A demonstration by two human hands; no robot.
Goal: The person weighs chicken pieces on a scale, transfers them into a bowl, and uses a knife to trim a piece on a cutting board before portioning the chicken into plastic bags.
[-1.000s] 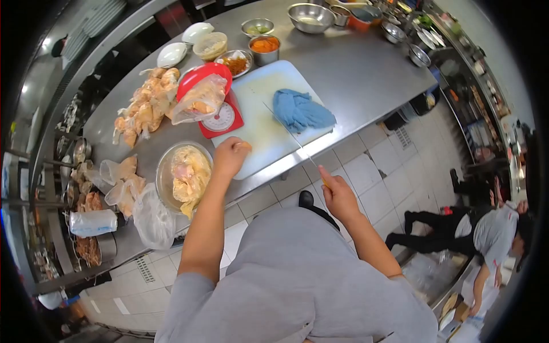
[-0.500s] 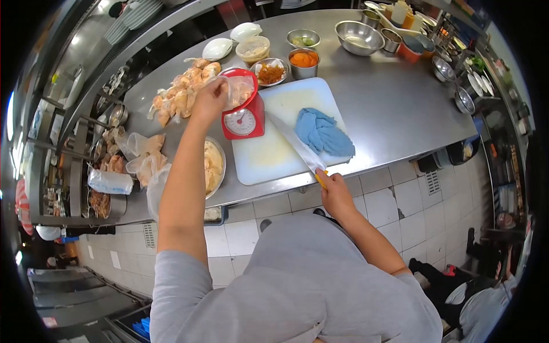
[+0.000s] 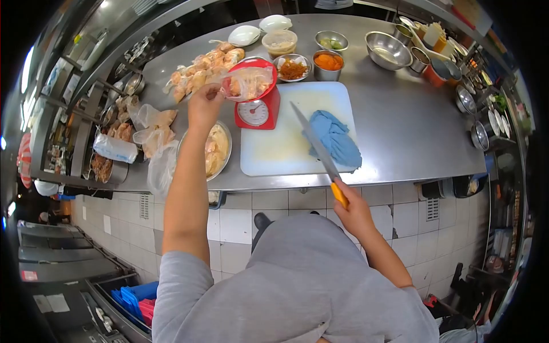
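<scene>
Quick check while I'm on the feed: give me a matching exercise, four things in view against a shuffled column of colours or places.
1. Knife
2. Crumpled cloth
3. Kitchen scale
4. Cutting board

A. White, flat on the counter
B. Red body, round dial
C. In the right hand
D. Blue

Pairs: 1-C, 2-D, 3-B, 4-A

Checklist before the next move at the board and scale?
1. Knife held by its handle: ok, in the right hand.
2. Left hand away from knife: ok, beside the plastic bag.
3. Plastic bag in the pan of the red scale: ok.
4. Dial reading: cannot tell, too small.
5. Cutting board clear: not ok, blue cloth on it.
6. Knife off cloth: cannot tell, they overlap in view.
</scene>
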